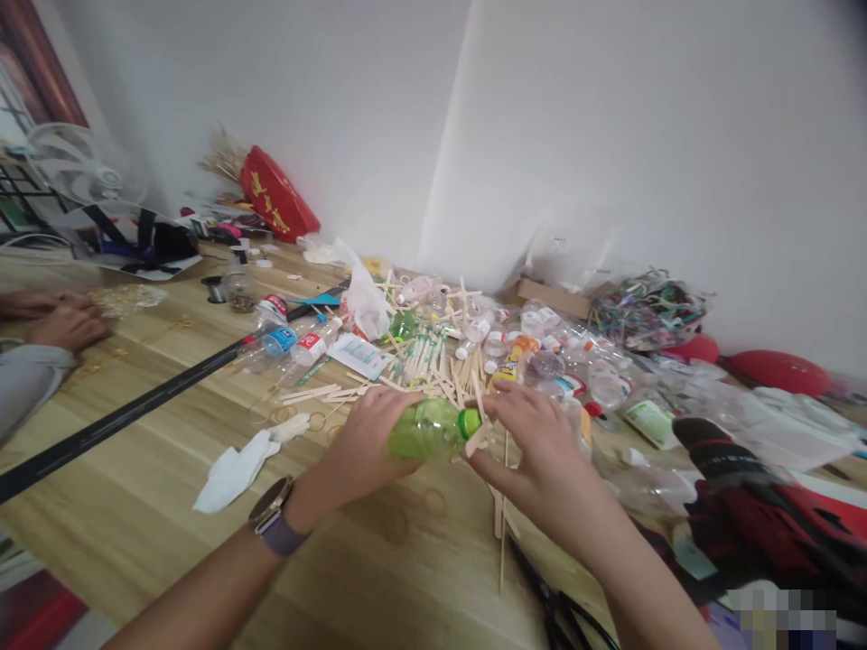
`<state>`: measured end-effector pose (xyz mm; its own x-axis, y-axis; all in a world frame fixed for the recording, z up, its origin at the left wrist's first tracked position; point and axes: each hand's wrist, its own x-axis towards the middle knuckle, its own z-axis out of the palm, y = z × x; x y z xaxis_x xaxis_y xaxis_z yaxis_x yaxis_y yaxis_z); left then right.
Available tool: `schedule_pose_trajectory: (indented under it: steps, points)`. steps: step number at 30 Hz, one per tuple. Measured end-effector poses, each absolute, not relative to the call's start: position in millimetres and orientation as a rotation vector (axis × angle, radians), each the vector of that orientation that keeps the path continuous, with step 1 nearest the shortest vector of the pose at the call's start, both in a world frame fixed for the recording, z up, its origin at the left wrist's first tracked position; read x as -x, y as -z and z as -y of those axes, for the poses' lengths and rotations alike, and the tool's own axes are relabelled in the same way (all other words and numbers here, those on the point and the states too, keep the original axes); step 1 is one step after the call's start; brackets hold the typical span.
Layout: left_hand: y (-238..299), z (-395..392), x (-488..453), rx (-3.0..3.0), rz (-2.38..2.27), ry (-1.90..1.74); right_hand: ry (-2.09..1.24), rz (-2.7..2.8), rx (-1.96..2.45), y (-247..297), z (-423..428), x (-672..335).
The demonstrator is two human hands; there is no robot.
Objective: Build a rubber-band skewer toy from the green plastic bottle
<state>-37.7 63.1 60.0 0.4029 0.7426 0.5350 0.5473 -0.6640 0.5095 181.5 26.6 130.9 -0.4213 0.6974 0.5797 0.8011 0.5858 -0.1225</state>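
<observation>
My left hand (369, 442) is wrapped around a green plastic bottle (426, 429) that lies sideways just above the wooden floor. A watch (275, 519) sits on that wrist. My right hand (535, 442) is at the bottle's green cap (470, 422), fingers curled around the neck end and touching some wooden sticks (488, 424). Behind both hands lies a heap of wooden sticks (426, 357) and empty plastic bottles (542, 348).
A crumpled white tissue (237, 465) lies left of my hands. A long black bar (135, 406) runs diagonally across the floor. Another person's hands (64, 320) rest at the far left. Red bags (778, 506) and clear bags crowd the right; a fan (74, 167) stands back left.
</observation>
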Motion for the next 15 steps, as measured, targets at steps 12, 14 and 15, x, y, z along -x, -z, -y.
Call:
schedule_pose_trajectory:
  steps: [12,14,15]
  points:
    - [-34,-69,36,-2.328,-1.484,-1.421,0.268,2.056,1.322,-115,-78,-184]
    - [-23,-60,32,-2.280,-1.526,-1.480,0.352,2.016,1.349,-115,-101,-181]
    - [-17,-55,30,-2.283,-1.525,-1.494,0.382,2.004,1.359,-116,-114,-178]
